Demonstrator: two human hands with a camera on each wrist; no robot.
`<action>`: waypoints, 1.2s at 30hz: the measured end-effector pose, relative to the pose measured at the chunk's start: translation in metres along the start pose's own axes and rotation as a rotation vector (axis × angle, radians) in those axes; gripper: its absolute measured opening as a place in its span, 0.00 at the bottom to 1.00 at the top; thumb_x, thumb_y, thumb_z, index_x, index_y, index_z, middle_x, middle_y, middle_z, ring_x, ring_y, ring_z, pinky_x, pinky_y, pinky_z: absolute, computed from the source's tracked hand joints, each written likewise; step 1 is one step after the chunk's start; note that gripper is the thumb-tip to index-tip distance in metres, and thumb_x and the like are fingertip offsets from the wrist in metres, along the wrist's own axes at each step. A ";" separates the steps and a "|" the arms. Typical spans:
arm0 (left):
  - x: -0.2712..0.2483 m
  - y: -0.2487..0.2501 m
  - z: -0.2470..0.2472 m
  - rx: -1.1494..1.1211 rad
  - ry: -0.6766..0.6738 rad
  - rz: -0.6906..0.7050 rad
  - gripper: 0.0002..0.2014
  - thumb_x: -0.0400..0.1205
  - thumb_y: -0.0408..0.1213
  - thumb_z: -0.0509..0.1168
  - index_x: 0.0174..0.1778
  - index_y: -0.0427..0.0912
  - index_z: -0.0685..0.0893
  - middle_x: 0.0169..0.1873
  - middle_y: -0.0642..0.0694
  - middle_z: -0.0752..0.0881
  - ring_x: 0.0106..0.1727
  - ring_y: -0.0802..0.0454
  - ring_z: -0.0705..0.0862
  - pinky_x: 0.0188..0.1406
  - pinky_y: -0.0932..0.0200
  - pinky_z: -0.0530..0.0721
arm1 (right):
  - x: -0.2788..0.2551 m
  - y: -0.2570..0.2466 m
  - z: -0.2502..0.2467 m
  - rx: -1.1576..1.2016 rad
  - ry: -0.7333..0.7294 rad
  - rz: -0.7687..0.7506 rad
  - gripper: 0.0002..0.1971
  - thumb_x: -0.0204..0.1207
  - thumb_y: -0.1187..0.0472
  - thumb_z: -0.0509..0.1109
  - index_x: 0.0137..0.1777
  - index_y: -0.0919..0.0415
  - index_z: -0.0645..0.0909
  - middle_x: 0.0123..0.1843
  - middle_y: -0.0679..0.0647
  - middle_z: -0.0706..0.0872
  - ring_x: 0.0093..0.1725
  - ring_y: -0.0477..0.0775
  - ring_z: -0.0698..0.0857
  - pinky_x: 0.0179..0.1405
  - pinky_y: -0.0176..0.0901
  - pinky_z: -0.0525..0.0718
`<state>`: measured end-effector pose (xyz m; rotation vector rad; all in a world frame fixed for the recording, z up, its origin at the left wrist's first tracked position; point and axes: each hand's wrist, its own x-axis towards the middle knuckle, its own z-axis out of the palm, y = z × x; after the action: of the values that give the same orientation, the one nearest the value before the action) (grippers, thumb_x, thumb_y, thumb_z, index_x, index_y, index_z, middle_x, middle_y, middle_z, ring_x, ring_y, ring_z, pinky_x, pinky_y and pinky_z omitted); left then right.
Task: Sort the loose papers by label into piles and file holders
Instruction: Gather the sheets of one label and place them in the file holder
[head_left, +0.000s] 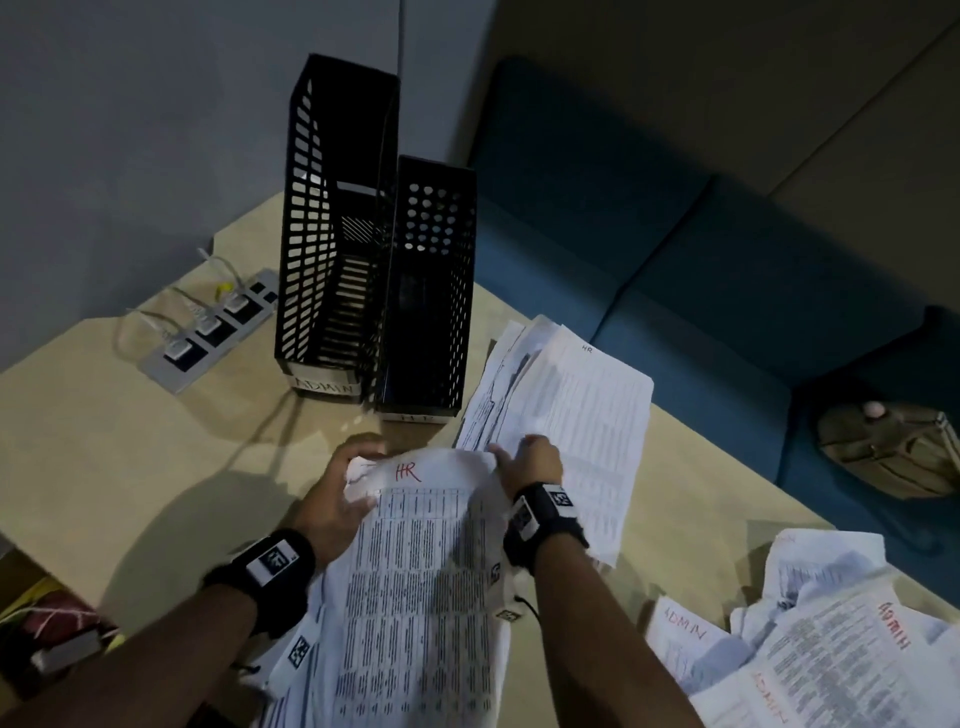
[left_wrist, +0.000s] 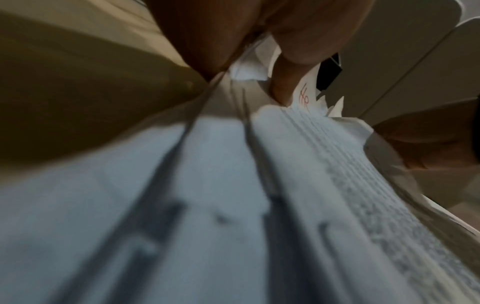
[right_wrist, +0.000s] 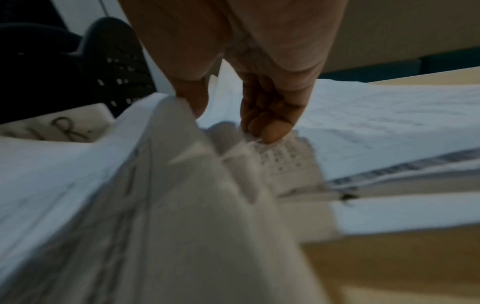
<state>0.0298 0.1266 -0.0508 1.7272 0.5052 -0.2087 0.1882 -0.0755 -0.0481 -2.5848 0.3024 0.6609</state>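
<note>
Both hands' fingers (head_left: 363, 457) clenched on HR sheaf's (head_left: 415, 571) top edge, bare desk (head_left: 130, 457) leftward.

Black perforated file holders (head_left: 332, 234), white papers (head_left: 421, 571), red lettering

Power strip (head_left: 208, 332) with plugged white cables at far left of surface (head_left: 104, 441); tan bag (head_left: 891, 449) on blue sofa (head_left: 675, 249).

Two black file holders (head_left: 374, 249) stand side by side at upper centre. Three lots of paper: one sheaf (head_left: 415, 582) in two hands (head_left: 332, 499), one pile (head_left: 571, 415) at centre right, one heap (head_left: 831, 639) at lower right. One power strip (head_left: 208, 332) at left. One bag (head_left: 888, 447) at right.
</note>
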 end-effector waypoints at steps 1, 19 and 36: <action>0.000 0.000 -0.001 -0.009 0.015 -0.002 0.30 0.79 0.30 0.66 0.66 0.70 0.67 0.65 0.59 0.78 0.65 0.47 0.79 0.64 0.42 0.79 | -0.001 -0.003 0.006 -0.104 0.017 -0.033 0.30 0.70 0.41 0.73 0.64 0.61 0.75 0.64 0.60 0.78 0.66 0.62 0.77 0.63 0.53 0.79; 0.009 -0.008 -0.007 -0.076 -0.004 -0.137 0.33 0.75 0.33 0.74 0.56 0.81 0.71 0.59 0.56 0.83 0.60 0.46 0.83 0.63 0.41 0.81 | -0.020 0.124 -0.077 0.205 0.331 0.325 0.17 0.74 0.55 0.69 0.57 0.67 0.77 0.55 0.68 0.84 0.48 0.69 0.82 0.45 0.50 0.81; 0.002 -0.002 0.002 -0.058 0.023 -0.153 0.20 0.80 0.43 0.69 0.69 0.46 0.78 0.59 0.45 0.86 0.61 0.43 0.83 0.64 0.49 0.77 | -0.108 0.124 -0.117 0.649 0.489 -0.060 0.14 0.80 0.53 0.66 0.60 0.60 0.81 0.49 0.62 0.87 0.49 0.62 0.85 0.45 0.45 0.77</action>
<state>0.0312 0.1250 -0.0541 1.6375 0.6551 -0.2809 0.1030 -0.2290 0.0516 -2.0692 0.4935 -0.1077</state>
